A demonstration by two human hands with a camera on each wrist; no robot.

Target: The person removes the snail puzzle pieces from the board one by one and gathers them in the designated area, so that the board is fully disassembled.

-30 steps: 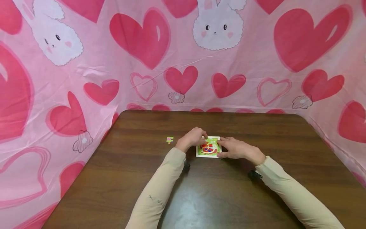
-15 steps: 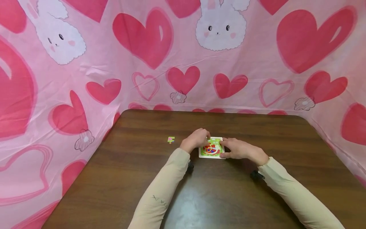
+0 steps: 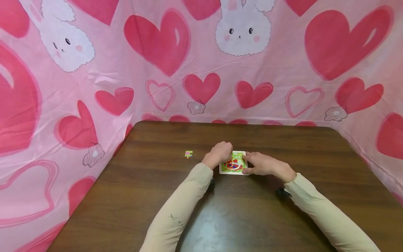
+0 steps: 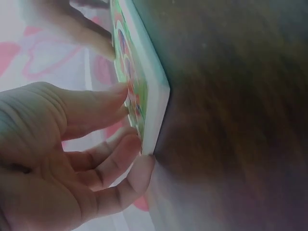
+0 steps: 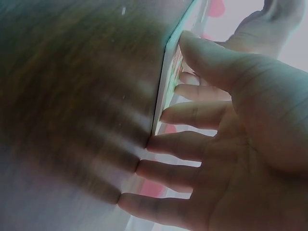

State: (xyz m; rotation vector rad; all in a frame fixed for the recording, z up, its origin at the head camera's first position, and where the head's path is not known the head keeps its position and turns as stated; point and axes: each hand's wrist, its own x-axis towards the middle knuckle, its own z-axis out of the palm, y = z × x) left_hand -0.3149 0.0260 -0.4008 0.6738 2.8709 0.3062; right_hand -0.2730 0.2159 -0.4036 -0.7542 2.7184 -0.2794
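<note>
A small square puzzle board with a white rim lies on the table, its green face showing a red and blue spiral-shelled figure. My left hand is over the board's left side. In the left wrist view its thumb and bent fingers touch the picture and the rim; no loose piece shows between them. My right hand rests along the right edge, thumb on the near corner and straight fingers spread along the side. One loose puzzle piece, green with a pink spot, lies left of the board.
The brown wooden table has a far edge against a pink cloth printed with hearts and rabbits. The cloth also hangs on both sides. A small black wrist camera sits under the right wrist.
My left hand has shifted slightly right over the board, and its fingers have drawn in lower. The right hand keeps its place on the board's edge. The loose piece has stayed put.
</note>
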